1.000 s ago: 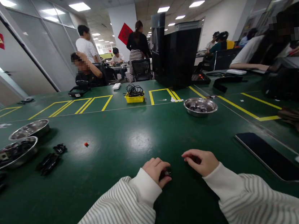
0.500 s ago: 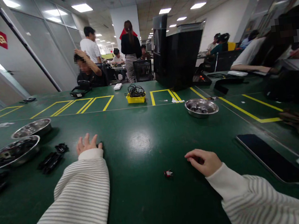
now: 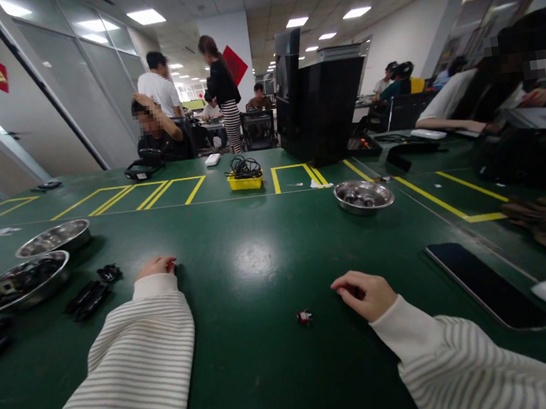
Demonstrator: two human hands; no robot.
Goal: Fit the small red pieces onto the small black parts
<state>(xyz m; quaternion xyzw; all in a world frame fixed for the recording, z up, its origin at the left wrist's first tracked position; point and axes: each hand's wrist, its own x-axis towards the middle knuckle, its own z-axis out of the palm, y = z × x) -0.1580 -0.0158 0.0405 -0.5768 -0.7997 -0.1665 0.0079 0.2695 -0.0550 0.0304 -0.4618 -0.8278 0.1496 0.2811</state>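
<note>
lying near right fingers (image 3: 349,279): small red component (image 3: 303,317)

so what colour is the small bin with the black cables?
Yellow; the bin shows in the head view, the only one.

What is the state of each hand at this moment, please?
Left hand: curled at a small red piece; whether its grip is closed on it cannot be told.
Right hand: loosely closed, nothing visible in its grip.
</note>
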